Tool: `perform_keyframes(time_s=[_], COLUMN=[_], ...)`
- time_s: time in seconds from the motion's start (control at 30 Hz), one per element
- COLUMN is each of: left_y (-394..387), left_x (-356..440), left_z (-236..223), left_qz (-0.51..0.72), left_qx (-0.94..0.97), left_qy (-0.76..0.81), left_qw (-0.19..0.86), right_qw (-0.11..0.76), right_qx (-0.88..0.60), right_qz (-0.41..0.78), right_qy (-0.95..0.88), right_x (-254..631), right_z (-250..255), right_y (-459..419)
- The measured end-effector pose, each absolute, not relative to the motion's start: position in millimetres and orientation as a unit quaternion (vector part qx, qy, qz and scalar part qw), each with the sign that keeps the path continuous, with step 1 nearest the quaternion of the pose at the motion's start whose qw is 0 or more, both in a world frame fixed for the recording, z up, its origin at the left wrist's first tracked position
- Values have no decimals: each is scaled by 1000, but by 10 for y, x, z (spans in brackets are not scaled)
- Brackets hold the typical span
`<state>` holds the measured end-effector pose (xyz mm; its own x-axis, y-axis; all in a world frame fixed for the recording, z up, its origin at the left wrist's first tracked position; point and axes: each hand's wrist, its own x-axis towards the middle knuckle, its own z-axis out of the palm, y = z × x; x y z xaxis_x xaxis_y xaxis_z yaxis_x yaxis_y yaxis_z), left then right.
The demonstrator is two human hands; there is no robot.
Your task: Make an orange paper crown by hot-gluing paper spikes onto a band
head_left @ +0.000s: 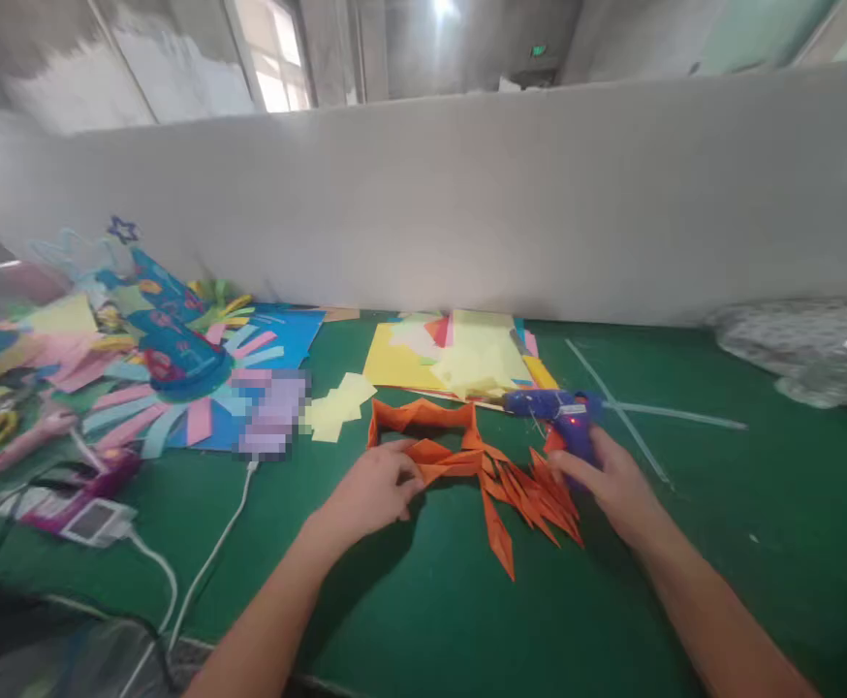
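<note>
My left hand (376,490) is closed on the near left side of an orange folded-paper frame (456,417), which rests on the green table (423,591). In my right hand (616,480) is a blue glue gun (536,402), gripped by its handle, with a small red light glowing on its body. Its nozzle points left, just beyond the frame's far right corner. Several pointed orange folded-paper pieces (532,499) lie in a loose pile between the frame and my right hand, partly covered by that hand.
Two crossed clear glue sticks (677,415) lie to the right. Coloured paper sheets (401,359) are stacked behind the frame. At left stand a blue decorated party hat (176,349), a blurred-out phone (274,412) on a white cable (212,553), and a power strip (81,514). A white partition (467,204) borders the back.
</note>
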<state>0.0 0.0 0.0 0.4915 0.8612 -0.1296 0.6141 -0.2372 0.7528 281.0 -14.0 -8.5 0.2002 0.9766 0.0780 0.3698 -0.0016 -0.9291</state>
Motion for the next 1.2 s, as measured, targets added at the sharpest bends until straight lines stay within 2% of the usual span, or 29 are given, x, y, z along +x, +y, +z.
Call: perform_keyframes(time_s=[0.13,0.3,0.43,0.73,0.93,1.2], left_y=[33,-24,-103,-115,-105,11], left_x=[29,34,26,-53,-88,-9], left_z=[0,-43,-111,-67,19,106], left_qz=[187,233,214,202,155,167], left_qx=[760,779,790,798,787,826], left_qy=[494,525,542,516,566,449], left_qw=[379,252,191,237,190,296], right_qw=[454,458,467,379,392,398], right_qx=[-623,-604,-571,-597,-599,-637], right_qz=[332,365,412,450,468,447], right_qy=[-544,-541,-536,-545,-517,-485], right_x=[2787,2797,2766,2601,2570,2574], right_z=[-49,-56,-68,73,69,37], right_y=[-167,-202,-227,-280,-283,-255])
